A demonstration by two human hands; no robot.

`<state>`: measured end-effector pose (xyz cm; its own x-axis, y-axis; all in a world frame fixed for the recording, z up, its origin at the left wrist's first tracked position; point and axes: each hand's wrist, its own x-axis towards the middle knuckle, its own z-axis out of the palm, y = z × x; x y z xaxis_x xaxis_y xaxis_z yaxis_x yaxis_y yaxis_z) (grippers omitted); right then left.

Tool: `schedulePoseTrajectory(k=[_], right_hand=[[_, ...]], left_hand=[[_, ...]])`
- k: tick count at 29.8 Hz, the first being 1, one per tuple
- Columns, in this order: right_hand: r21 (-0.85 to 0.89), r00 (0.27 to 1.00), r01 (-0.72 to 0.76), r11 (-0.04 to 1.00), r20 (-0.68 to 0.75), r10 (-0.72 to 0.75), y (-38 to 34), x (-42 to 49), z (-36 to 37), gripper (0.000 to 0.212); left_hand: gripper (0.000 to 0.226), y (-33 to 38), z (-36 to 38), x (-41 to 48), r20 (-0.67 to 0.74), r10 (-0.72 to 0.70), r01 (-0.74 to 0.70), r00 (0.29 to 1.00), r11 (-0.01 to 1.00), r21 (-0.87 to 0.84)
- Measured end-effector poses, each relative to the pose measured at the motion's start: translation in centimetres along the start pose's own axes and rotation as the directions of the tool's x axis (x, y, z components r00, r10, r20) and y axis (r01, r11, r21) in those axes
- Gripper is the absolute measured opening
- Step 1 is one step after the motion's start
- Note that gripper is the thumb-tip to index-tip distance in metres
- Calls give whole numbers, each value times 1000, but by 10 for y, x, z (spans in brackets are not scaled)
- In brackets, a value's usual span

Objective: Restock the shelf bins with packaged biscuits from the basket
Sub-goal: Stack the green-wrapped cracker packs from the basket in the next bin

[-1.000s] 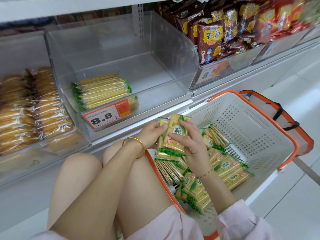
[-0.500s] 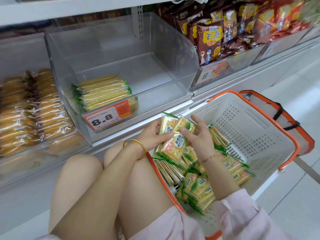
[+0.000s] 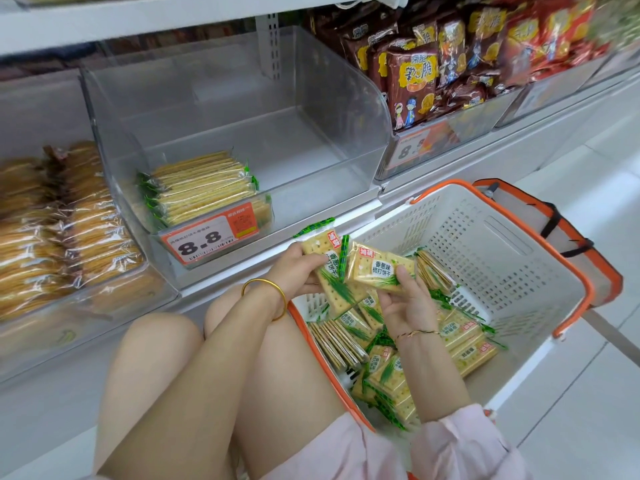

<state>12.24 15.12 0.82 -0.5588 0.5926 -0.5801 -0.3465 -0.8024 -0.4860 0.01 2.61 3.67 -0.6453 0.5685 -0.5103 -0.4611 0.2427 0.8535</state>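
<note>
A shop aisle: white floor tiles (image 3: 588,393) and a low shelf (image 3: 207,19) lined with clear bins. The middle bin (image 3: 349,109) is mostly bare, with one short row of packs (image 3: 204,185) standing on edge at its near left corner, behind the price tag (image 3: 207,239). The person sits low in front of it, knees up. The basket (image 3: 502,258) is on the floor to the right, with loose biscuit packs (image 3: 464,344) heaped in its near half.

Both hands are above the basket's left rim, each holding one pack. The left hand (image 3: 294,275) grips the left pack (image 3: 323,249), fingers curled round its edge. The right hand (image 3: 410,306) holds the right pack (image 3: 372,268) from below, one fingertip (image 3: 402,273) on the label and the rest half bent under it. The two packs touch edge to edge.

To me this looks like the gathering step, packs lifted out but not yet shelved. Next they need to go face to face into one grip, then far-left over the bin's front lip, set on edge beside the row
</note>
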Motion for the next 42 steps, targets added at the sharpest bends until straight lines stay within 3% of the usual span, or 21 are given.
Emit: schedulePoseTrajectory(k=[2, 6, 10, 14, 17, 19, 21, 23, 25, 28, 32, 34, 36, 39, 42], right_hand=[[-12, 998, -4, 1000, -59, 3, 7, -3, 2, 45], [-264, 985, -24, 964, -172, -23, 22, -8, 6, 24], [-453, 966, -2, 891, -232, -115, 41, -12, 6, 44], [-640, 986, -31, 768, -145, -80, 46, -15, 8, 53], [-756, 987, 106, 646, 3, -159, 32, -18, 12, 66], [-833, 952, 300, 466, 233, -198, 12, -20, 15, 71], [-849, 900, 413, 331, 435, -7, -9, -23, 21, 60], [-837, 839, 446, 315, 514, 177, -24, -25, 29, 51], [-801, 791, 491, 341, 574, 209, -34, -29, 43, 47], [-696, 701, 619, 365, 699, 145, -46, -39, 76, 48], [-508, 518, 834, 214, 855, 15, -58, -47, 142, 47], [-421, 424, 903, 89, 905, -27, -54, -38, 176, 46], [-355, 356, 926, -130, 934, -14, -42, -21, 212, 48], [-306, 393, 832, -462, 914, 103, -11, 7, 260, 55], [-226, 454, 760, -610, 856, 248, 30, 36, 295, 48]], left_hand=[[7, 1, 1, -2, 6, -26, 26, 1000, 999, -45], [8, 1, -1, -4, 19, -24, 26, 1000, 995, -96], [49, 0, -3, -6, 93, 28, -17, 995, 994, -110], [71, -3, -4, -8, 72, 91, -87, 993, 995, -50], [61, -3, -4, -8, 19, 130, -129, 991, 990, -53], [60, -1, -3, -12, 27, 175, -174, 984, 984, -31], [56, 3, -3, -18, 73, 229, -230, 971, 973, 4], [49, 11, -4, -26, 109, 281, -287, 953, 957, 42], [44, 29, -5, -37, 112, 347, -360, 931, 924, 127], [46, 68, -11, -58, 67, 471, -467, 880, 829, 309], [42, 114, -41, -76, 84, 570, -565, 817, 766, 307], [43, 127, -61, -73, -61, 609, -495, 791, 694, 523], [43, 131, -83, -56, -189, 615, -228, 765, 534, 814], [40, 128, -106, -29, -248, 493, 115, 834, 284, 952], [46, 127, -108, -14, -317, 344, 263, 884, 196, 945]])
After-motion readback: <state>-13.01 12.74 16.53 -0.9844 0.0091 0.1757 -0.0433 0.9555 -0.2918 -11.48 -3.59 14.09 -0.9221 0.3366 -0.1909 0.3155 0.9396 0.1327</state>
